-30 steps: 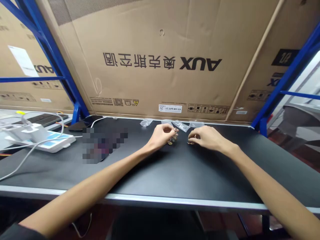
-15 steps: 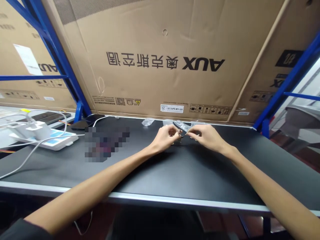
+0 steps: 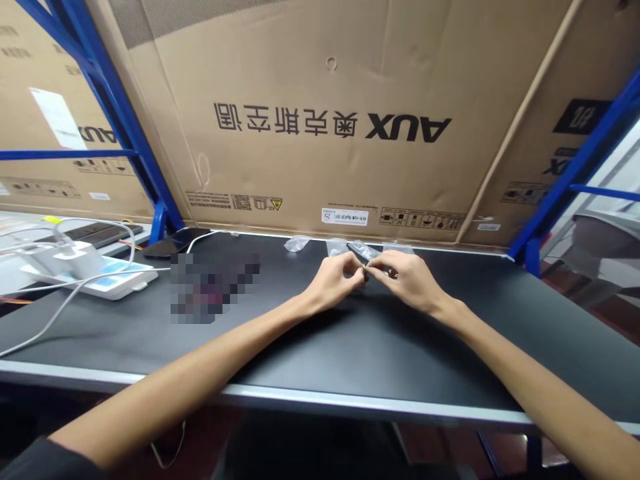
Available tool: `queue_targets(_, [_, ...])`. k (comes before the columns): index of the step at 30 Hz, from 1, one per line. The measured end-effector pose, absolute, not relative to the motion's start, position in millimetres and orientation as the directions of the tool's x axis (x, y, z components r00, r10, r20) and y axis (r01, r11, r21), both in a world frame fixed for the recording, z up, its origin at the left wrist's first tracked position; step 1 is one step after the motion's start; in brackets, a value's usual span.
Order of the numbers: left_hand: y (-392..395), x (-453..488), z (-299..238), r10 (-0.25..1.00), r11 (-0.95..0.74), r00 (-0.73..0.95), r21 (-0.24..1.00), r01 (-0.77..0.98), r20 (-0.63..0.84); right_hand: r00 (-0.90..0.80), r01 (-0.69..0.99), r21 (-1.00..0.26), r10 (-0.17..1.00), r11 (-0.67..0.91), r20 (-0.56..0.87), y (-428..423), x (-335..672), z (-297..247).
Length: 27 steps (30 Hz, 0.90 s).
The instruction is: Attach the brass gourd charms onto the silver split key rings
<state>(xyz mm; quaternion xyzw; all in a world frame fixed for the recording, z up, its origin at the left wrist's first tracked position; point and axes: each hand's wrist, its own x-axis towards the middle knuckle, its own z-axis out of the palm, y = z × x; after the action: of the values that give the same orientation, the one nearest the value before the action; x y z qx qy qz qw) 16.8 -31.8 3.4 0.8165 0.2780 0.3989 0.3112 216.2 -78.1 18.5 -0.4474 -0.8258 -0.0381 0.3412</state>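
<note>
Left hand [image 3: 333,281], right hand [image 3: 410,280], fingers [image 3: 354,265] closed narrow, pinching small gold-toned metal piece [image 3: 365,271] between them, clear plastic bag [image 3: 364,251] just behind, matte black counter [image 3: 400,347] below

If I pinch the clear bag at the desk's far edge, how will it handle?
The clear plastic bag looks thin and floppy, since it lies in soft crumpled folds. It is probably very light, so a push would likely slide it rather than tip it. Its glossy film may be slippery, so pinching a fold seems safer.
</note>
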Motion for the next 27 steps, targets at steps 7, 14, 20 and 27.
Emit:
queue_targets(7, [-26.8,14.3,4.6,0.8,-0.457,0.505,0.874,0.165,0.323,-0.402,0.788,-0.159,0.693,0.595,0.599,-72.8,220.6,13.9])
queue_targets(14, [-25.8,12.3,8.8,0.7,-0.592,0.597,0.786,0.178,0.392,-0.318,0.699,-0.376,0.736,0.608,0.598,-74.1,221.4,18.4])
queue_targets(20, [-24.6,11.4,7.2,0.704,-0.694,0.523,0.623,0.36,0.481,-0.391,0.688,-0.326,0.709,0.649,0.587,-77.1,214.7,16.1])
queue_targets(27, [-21.4,10.7,8.0,0.539,-0.842,0.583,0.413,0.348,0.608,-0.404,0.778,-0.13,0.647,0.615,0.646,-77.7,215.6,16.9])
